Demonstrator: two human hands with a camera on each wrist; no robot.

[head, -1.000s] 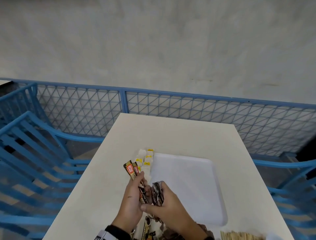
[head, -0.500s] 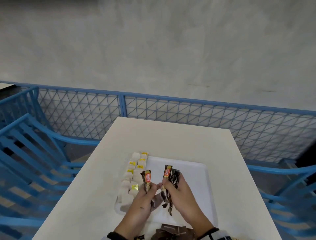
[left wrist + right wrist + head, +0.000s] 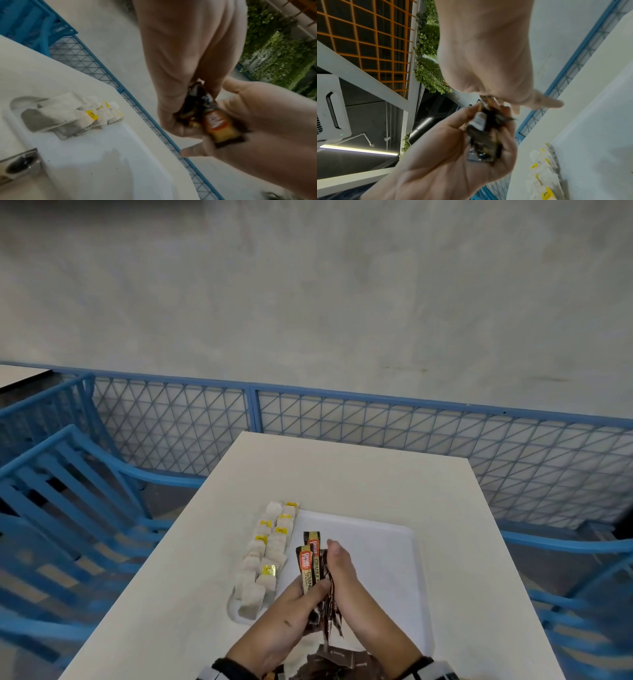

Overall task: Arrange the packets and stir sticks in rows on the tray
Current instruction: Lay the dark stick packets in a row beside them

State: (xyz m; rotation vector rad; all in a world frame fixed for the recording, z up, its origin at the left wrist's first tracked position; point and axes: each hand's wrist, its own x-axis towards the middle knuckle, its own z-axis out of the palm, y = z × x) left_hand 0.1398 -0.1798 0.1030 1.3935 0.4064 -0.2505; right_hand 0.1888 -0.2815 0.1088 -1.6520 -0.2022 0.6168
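A white tray (image 3: 383, 563) lies on the white table (image 3: 342, 470). Tea bags (image 3: 270, 546) with yellow tags lie in two rows along its left side. Above the tray my hands meet. My left hand (image 3: 305, 594) pinches a brown and gold stick packet (image 3: 306, 566) with an orange label, standing upright. A second such packet (image 3: 313, 542) stands right behind it. My right hand (image 3: 337, 566) grips a bundle of dark packets (image 3: 329, 614) hanging below its fingers. In the left wrist view the orange-labelled packet (image 3: 219, 127) sits in my left hand (image 3: 257, 121); the tea bags (image 3: 68, 115) lie to the left.
A heap of brown packets (image 3: 329, 662) lies at the table's near edge, below my wrists. Blue slatted chairs (image 3: 61, 508) stand left and right of the table. A blue mesh railing (image 3: 376, 419) runs behind it. The tray's right part is bare.
My hands have drawn together over the tray, so the left hand's packet now stands beside the right hand's bundle. The head view has shifted slightly.
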